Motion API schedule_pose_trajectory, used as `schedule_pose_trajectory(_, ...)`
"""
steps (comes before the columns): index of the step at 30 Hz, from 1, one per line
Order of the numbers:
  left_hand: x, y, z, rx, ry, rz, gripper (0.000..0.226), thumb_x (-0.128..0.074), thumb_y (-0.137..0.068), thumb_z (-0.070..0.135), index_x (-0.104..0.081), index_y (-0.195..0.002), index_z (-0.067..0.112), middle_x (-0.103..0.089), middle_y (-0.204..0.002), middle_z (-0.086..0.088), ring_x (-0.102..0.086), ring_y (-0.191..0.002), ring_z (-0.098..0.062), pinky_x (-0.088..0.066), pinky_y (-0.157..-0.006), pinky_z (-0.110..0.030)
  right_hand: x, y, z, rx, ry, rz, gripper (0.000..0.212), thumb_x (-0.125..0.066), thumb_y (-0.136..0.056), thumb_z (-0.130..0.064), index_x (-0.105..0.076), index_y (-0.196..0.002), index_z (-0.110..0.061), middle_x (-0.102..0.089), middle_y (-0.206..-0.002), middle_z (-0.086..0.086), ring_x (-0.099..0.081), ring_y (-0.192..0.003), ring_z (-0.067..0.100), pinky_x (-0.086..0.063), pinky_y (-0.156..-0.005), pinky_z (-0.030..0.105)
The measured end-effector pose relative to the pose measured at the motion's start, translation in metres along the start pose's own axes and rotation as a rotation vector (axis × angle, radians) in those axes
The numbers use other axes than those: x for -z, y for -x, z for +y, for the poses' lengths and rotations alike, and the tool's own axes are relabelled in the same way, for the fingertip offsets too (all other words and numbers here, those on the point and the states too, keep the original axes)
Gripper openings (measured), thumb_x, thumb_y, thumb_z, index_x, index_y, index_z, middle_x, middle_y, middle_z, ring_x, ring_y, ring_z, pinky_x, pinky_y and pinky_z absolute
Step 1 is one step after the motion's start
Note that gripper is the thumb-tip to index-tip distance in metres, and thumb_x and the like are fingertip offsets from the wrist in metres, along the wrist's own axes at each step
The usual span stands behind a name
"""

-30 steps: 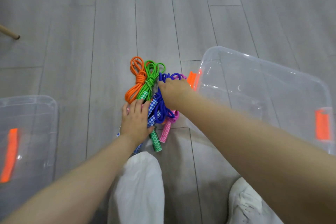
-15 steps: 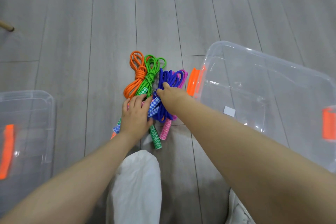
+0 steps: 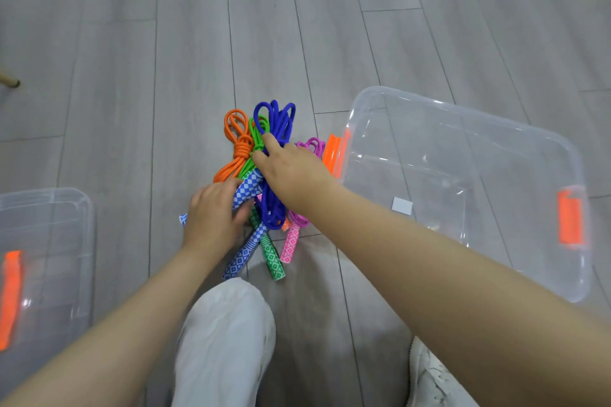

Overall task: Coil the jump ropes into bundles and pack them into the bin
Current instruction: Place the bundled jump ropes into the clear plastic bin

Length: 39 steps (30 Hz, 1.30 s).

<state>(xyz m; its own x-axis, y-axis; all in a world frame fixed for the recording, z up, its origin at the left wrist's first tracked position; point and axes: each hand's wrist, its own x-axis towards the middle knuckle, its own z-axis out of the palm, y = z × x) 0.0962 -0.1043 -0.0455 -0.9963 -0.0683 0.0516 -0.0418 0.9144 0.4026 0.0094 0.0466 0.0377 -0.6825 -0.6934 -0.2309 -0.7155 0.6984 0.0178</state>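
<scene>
Several coiled jump ropes lie bunched on the grey floor before my knee: an orange bundle [image 3: 238, 145], a green one [image 3: 257, 129], a blue one [image 3: 277, 119] on top and a pink one [image 3: 312, 146] at the right. Their patterned handles point toward me, among them a blue handle [image 3: 240, 258], a green handle [image 3: 272, 259] and a pink handle [image 3: 290, 244]. My left hand [image 3: 213, 215] grips the blue handles from the left. My right hand [image 3: 292, 170] holds the middle of the blue bundle. The clear bin [image 3: 463, 129] stands empty to the right.
The bin's clear lid [image 3: 43, 205] with an orange clip [image 3: 10, 294] lies at the left edge. The bin has orange latches [image 3: 570, 218] at both ends. A wooden leg tip [image 3: 10, 80] shows far left. My white trouser knee [image 3: 228, 324] and shoe [image 3: 433, 377] are below.
The blue bundle has risen and shifted up over the green and orange ones, exposing the pink loops. Both hands closed tighter around the blue rope and its handles.
</scene>
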Motion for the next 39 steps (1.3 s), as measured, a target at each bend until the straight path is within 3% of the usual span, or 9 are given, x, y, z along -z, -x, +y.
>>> schedule_pose_trajectory(3,0.019,-0.006,0.017,0.027,0.031,-0.008,0.026,-0.062,-0.092,0.03,-0.06,-0.113,0.015,-0.067,-0.097,-0.01,-0.062,-0.083,-0.039,-0.044,-0.063,-0.04,0.012,0.014,0.015,0.038,0.063,0.102,0.034,-0.037,-0.098,-0.017,-0.042,-0.131,-0.011,-0.034,-0.149,0.015,-0.058,-0.096,0.031,-0.035,-0.066,0.038)
schedule_pose_trajectory(6,0.035,-0.018,0.037,-0.112,-0.011,0.001,0.025,-0.063,-0.09,0.037,-0.062,-0.107,0.019,-0.067,-0.096,-0.005,-0.064,-0.085,-0.034,-0.043,-0.06,-0.037,0.016,0.03,0.043,0.074,0.118,0.172,0.035,-0.046,-0.091,-0.019,-0.051,-0.124,-0.011,-0.045,-0.143,0.011,-0.059,-0.085,0.029,-0.036,-0.058,0.035)
schedule_pose_trajectory(9,0.051,-0.035,0.061,-0.26,-0.079,-0.005,0.037,-0.05,-0.087,0.055,-0.063,-0.098,0.022,-0.066,-0.086,-0.001,-0.065,-0.078,-0.029,-0.035,-0.056,-0.031,0.028,0.054,0.073,0.128,0.162,0.196,0.03,-0.067,-0.073,-0.019,-0.059,-0.099,-0.009,-0.064,-0.092,0.01,-0.058,-0.058,0.029,-0.026,-0.046,0.03)
schedule_pose_trajectory(14,0.06,-0.066,0.113,-0.442,-0.182,-0.161,0.039,-0.038,-0.091,0.063,-0.055,-0.096,0.028,-0.062,-0.088,0.004,-0.063,-0.081,-0.025,-0.04,-0.056,-0.034,0.043,0.107,0.123,0.056,0.195,0.132,0.028,-0.075,-0.062,-0.02,-0.057,-0.08,-0.011,-0.056,-0.062,0.003,-0.04,-0.038,0.026,-0.003,-0.047,0.019)
schedule_pose_trajectory(18,0.057,-0.086,0.16,-0.623,-0.368,-0.242,0.048,-0.027,-0.089,0.063,-0.051,-0.105,0.024,-0.061,-0.097,0.003,-0.063,-0.086,-0.027,-0.042,-0.059,-0.035,0.021,0.148,0.165,-0.102,0.194,-0.038,0.02,-0.051,-0.091,-0.028,-0.047,-0.105,-0.013,-0.056,-0.087,0.002,-0.048,-0.062,0.03,-0.017,-0.046,0.028)
schedule_pose_trajectory(25,0.008,-0.103,0.218,-0.822,-0.476,-0.401,0.04,-0.037,-0.097,0.049,-0.042,-0.128,0.023,-0.056,-0.113,0.002,-0.063,-0.094,-0.027,-0.042,-0.064,-0.034,-0.026,0.19,0.213,-0.363,0.059,-0.188,0.028,-0.051,-0.094,-0.035,-0.046,-0.114,-0.017,-0.059,-0.106,0.0,-0.061,-0.082,0.029,-0.031,-0.055,0.03)
schedule_pose_trajectory(30,-0.036,-0.121,0.228,-0.667,-0.5,-0.694,0.038,-0.043,-0.096,0.045,-0.042,-0.122,0.017,-0.056,-0.112,-0.004,-0.06,-0.094,-0.028,-0.044,-0.069,-0.035,-0.064,0.194,0.236,-0.478,-0.037,-0.239,0.03,-0.055,-0.093,-0.038,-0.048,-0.113,-0.016,-0.057,-0.106,0.002,-0.057,-0.077,0.027,-0.034,-0.055,0.029)
schedule_pose_trajectory(35,-0.085,-0.131,0.234,-0.59,-0.592,-0.644,0.04,-0.046,-0.097,0.034,-0.038,-0.131,0.014,-0.048,-0.125,-0.01,-0.051,-0.112,-0.032,-0.036,-0.092,-0.039,-0.109,0.184,0.25,-0.615,-0.188,-0.289,0.029,-0.058,-0.091,-0.03,-0.047,-0.112,-0.014,-0.055,-0.106,0.006,-0.055,-0.077,0.028,-0.039,-0.06,0.032)
schedule_pose_trajectory(39,-0.113,-0.131,0.226,-0.471,-0.584,-0.645,0.042,-0.052,-0.091,0.015,-0.038,-0.131,0.017,-0.047,-0.124,-0.009,-0.051,-0.111,-0.03,-0.037,-0.094,-0.039,-0.13,0.177,0.252,-0.686,-0.221,-0.223,0.022,-0.055,-0.092,-0.018,-0.046,-0.111,-0.011,-0.05,-0.108,0.008,-0.049,-0.066,0.028,-0.027,-0.047,0.028)
